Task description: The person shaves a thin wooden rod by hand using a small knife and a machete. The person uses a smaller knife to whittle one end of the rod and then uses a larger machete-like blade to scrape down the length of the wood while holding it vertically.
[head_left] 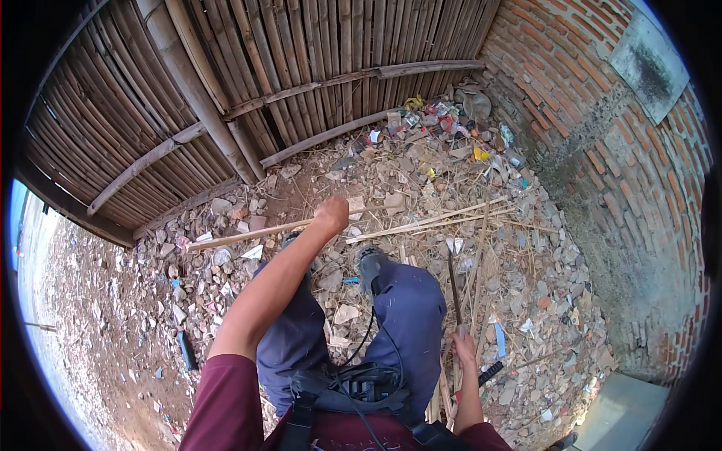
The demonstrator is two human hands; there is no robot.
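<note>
My left hand (331, 215) is stretched forward, its fingers closed around a long split bamboo strip (248, 236). The strip lies across in front of my knees, one end far out to the left, the other just right of the fist. Low on the right, my right hand (464, 349) grips a long knife with a narrow dark blade (454, 289) pointing away from me. More bamboo strips (429, 223) lie on the ground between the hands and beyond the blade. Beside my right wrist is a black ribbed handle (490, 372); what it belongs to is mostly hidden.
Broken stones and rubble (519, 278) cover the ground around my legs. A bamboo wall (331, 45) stands ahead, meeting a brick wall (602, 150) on the right. Litter (444, 120) is heaped in their corner. A grey slab (624, 413) lies at the lower right.
</note>
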